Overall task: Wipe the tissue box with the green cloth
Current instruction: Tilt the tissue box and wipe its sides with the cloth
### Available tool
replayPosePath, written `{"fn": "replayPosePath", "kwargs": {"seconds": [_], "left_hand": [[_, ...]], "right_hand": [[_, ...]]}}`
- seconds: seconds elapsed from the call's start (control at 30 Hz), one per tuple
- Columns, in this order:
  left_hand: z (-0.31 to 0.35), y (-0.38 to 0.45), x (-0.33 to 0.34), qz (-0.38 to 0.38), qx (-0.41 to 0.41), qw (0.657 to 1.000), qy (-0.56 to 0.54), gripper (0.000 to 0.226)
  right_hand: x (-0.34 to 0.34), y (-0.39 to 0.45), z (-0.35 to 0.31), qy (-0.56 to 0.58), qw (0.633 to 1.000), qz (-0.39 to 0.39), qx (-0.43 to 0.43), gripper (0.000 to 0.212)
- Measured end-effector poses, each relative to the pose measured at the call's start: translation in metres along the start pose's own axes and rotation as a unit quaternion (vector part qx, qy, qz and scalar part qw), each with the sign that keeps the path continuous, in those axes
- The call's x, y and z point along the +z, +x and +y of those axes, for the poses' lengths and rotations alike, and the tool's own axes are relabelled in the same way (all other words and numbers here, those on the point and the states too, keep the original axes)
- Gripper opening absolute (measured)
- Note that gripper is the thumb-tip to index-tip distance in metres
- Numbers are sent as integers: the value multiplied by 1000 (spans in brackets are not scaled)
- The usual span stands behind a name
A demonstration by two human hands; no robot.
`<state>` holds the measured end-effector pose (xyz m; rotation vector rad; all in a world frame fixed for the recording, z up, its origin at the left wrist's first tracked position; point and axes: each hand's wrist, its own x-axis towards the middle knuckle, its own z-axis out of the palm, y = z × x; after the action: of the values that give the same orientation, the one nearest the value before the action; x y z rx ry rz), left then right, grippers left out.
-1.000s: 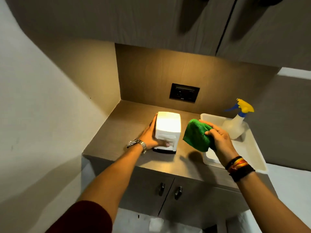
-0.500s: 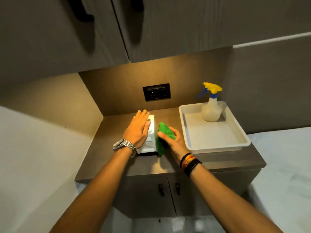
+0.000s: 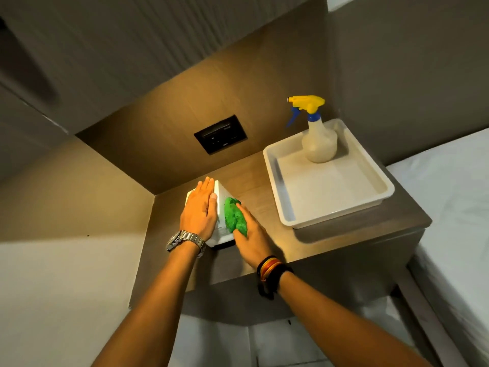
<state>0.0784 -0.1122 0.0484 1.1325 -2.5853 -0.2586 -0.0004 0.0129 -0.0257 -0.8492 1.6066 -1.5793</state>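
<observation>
A white tissue box (image 3: 221, 205) stands on the wooden counter (image 3: 277, 234), near the back left corner. My left hand (image 3: 199, 211) lies flat on the box's top with fingers stretched out, holding it down. The green cloth (image 3: 234, 215) is pressed against the box's right side by my right hand (image 3: 251, 234), whose fingers cover part of the cloth. Most of the box's top is hidden under my left hand.
A white tray (image 3: 291, 215) sits on the right of the counter with a spray bottle (image 3: 318, 139) standing in its far end. A black wall socket (image 3: 221, 137) is on the back panel. Cabinets hang overhead. A white bed surface (image 3: 455, 194) lies at the right.
My left hand moved from gripping the box's left side to lying flat on top. My right hand brought the cloth from mid-air against the box's right side.
</observation>
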Motion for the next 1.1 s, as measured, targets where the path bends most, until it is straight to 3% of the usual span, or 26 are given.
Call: {"fn": "replayPosePath", "kwargs": {"seconds": [0.13,0.27,0.53,0.7,0.83,1.0,1.1], "left_hand": [[-7,2,-2,-12,9,1000,-16,60],[-8,0,0,-1,6,1000,-12,58],[-11,0,4,12,18,1000,6,56],[-10,2,5,16,12,1000,-4,56],[-12,2,6,16,12,1000,2,56],[-14,3,7,13,14,1000,11,56],[-12,2,6,15,17,1000,7,56]], "right_hand": [[-3,37,-14,59,997,20,39,65],[-7,59,-31,92,996,-13,10,65],[10,-19,9,24,996,7,-91,72],[10,16,1,5,998,45,-36,78],[8,29,-2,12,999,14,-50,85],[2,26,7,-115,990,-36,-67,96],[-6,19,4,-57,995,-51,-64,92]]}}
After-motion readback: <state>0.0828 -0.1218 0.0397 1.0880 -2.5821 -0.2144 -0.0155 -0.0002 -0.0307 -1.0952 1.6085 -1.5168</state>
